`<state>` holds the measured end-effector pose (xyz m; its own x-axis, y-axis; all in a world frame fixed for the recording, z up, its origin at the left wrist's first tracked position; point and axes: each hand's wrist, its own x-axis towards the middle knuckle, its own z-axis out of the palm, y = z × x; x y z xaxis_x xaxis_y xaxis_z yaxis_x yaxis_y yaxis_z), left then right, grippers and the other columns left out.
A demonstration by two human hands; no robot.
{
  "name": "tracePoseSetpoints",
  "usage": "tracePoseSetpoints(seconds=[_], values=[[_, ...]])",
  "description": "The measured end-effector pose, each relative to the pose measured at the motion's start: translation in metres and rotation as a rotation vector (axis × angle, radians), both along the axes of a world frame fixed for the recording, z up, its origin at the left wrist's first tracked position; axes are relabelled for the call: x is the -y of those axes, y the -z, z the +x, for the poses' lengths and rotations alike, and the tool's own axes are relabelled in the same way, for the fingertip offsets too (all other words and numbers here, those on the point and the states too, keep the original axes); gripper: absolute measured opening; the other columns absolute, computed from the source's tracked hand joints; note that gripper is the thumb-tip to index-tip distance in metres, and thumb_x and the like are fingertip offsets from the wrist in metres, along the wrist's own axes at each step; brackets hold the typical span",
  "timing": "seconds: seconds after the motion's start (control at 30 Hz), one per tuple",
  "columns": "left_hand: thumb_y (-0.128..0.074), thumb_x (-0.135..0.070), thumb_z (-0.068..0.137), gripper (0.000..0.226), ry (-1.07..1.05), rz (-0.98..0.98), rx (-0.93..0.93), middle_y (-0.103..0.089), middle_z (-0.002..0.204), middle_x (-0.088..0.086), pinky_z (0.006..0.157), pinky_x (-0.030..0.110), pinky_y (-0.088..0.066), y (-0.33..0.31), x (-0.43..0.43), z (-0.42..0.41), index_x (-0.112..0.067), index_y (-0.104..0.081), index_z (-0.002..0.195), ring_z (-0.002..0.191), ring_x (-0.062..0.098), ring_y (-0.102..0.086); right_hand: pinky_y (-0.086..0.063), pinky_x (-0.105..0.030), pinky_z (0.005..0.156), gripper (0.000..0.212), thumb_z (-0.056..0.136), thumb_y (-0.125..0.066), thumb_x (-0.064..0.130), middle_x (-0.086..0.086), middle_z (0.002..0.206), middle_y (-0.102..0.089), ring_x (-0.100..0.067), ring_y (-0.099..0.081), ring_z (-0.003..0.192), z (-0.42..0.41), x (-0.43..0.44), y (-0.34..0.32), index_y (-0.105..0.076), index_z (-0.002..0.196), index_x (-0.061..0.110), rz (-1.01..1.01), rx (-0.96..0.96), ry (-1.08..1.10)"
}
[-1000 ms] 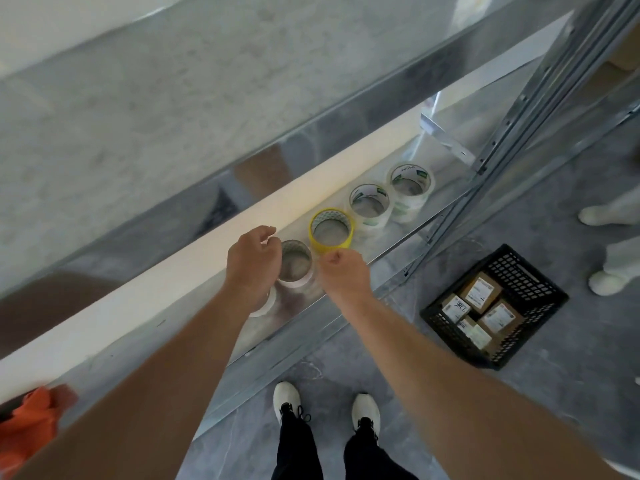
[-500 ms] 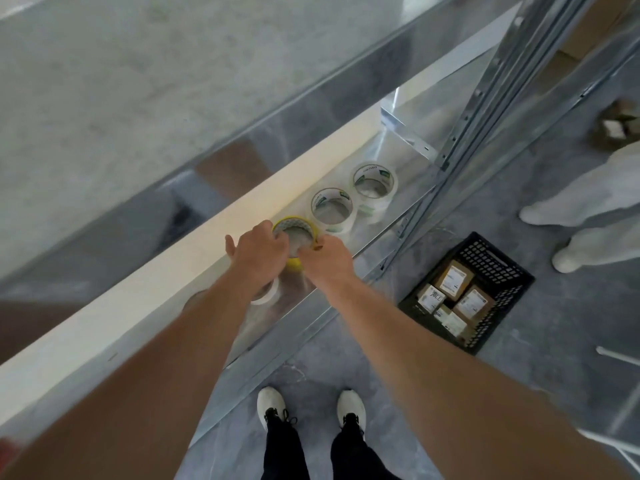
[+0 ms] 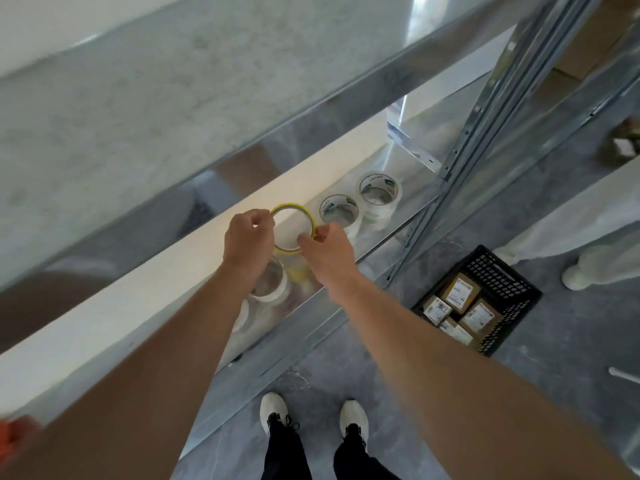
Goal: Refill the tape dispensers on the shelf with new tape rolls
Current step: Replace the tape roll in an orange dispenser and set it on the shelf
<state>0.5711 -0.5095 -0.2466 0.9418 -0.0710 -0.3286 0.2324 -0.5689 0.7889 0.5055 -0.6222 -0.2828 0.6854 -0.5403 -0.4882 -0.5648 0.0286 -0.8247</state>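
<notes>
Above the metal shelf point(image 3: 412, 174), my hands pinch opposite sides of the yellow tape roll point(image 3: 290, 205): left hand point(image 3: 247, 237) and right hand point(image 3: 327, 252), fingers curled on its rim, probably to turn it and find the loose end. The clear rolls point(image 3: 339, 211) lie in a row below.

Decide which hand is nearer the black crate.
Right. The right hand pinches the yellow tape roll on the side facing the crate; the left hand pinches the opposite side.

Bare forearms; black trousers point(image 3: 287, 455); white shoes point(image 3: 274, 408) with black laces
</notes>
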Motion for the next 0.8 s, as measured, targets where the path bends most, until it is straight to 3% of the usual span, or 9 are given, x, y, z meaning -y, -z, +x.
tracePoseSetpoints(seconds=[0.13, 0.23, 0.37, 0.5, 0.6, 0.8], values=[[-0.052, -0.038, 0.080, 0.032, -0.085, -0.156, -0.036, -0.078, 0.101, -0.003, 0.100, 0.052, -0.058, -0.015, -0.014, -0.012, -0.033, -0.079, 0.096, 0.105, 0.027, -0.072, -0.049, -0.034, 0.078, 0.023, 0.090, -0.067, 0.030, -0.004, 0.097, -0.070, -0.025, -0.067, 0.092, -0.007, -0.003, -0.021, -0.056, 0.104, 0.015, -0.059, 0.045, -0.024], [-0.053, -0.032, 0.082, 0.030, -0.122, -0.241, -0.041, -0.078, 0.105, 0.002, 0.101, 0.054, -0.059, -0.034, -0.019, -0.030, -0.033, -0.078, 0.099, 0.104, 0.031, -0.073, -0.055, -0.039, 0.085, 0.021, 0.090, -0.068, 0.029, -0.003, 0.098, -0.070, -0.025, -0.070, 0.092, -0.019, -0.004, -0.039, -0.052, 0.101, 0.020, -0.046, 0.081, -0.046], [-0.054, -0.013, 0.093, 0.026, -0.170, -0.346, -0.044, -0.076, 0.115, 0.016, 0.099, 0.052, -0.058, -0.054, -0.022, -0.058, -0.028, -0.075, 0.094, 0.093, 0.029, -0.069, -0.055, -0.035, 0.086, 0.031, 0.089, -0.066, 0.027, -0.006, 0.105, -0.071, -0.026, -0.071, 0.093, -0.037, -0.008, -0.064, -0.055, 0.116, 0.017, -0.053, 0.144, -0.032], [-0.056, -0.017, 0.083, 0.029, -0.158, -0.382, -0.037, -0.076, 0.113, 0.016, 0.099, 0.051, -0.058, -0.070, -0.029, -0.082, -0.029, -0.075, 0.101, 0.090, 0.029, -0.068, -0.056, -0.042, 0.096, 0.048, 0.086, -0.063, 0.030, -0.005, 0.114, -0.069, -0.025, -0.070, 0.099, -0.060, -0.017, -0.087, -0.056, 0.132, 0.020, -0.062, 0.183, -0.057], [-0.056, -0.020, 0.081, 0.036, -0.141, -0.389, -0.027, -0.076, 0.107, 0.012, 0.094, 0.045, -0.059, -0.084, -0.036, -0.096, -0.028, -0.076, 0.110, 0.091, 0.030, -0.069, -0.057, -0.047, 0.096, 0.055, 0.076, -0.058, 0.037, -0.004, 0.113, -0.070, -0.026, -0.070, 0.101, -0.075, -0.027, -0.102, -0.061, 0.128, 0.022, -0.109, 0.209, -0.063], [-0.054, -0.014, 0.093, 0.039, -0.076, -0.424, -0.019, -0.072, 0.122, 0.016, 0.099, 0.047, -0.061, -0.100, -0.061, -0.119, -0.022, -0.071, 0.127, 0.105, 0.032, -0.071, -0.059, -0.048, 0.093, 0.056, 0.068, -0.056, 0.038, -0.003, 0.105, -0.071, -0.027, -0.072, 0.095, -0.097, -0.051, -0.126, -0.062, 0.122, 0.021, -0.138, 0.239, -0.023]])
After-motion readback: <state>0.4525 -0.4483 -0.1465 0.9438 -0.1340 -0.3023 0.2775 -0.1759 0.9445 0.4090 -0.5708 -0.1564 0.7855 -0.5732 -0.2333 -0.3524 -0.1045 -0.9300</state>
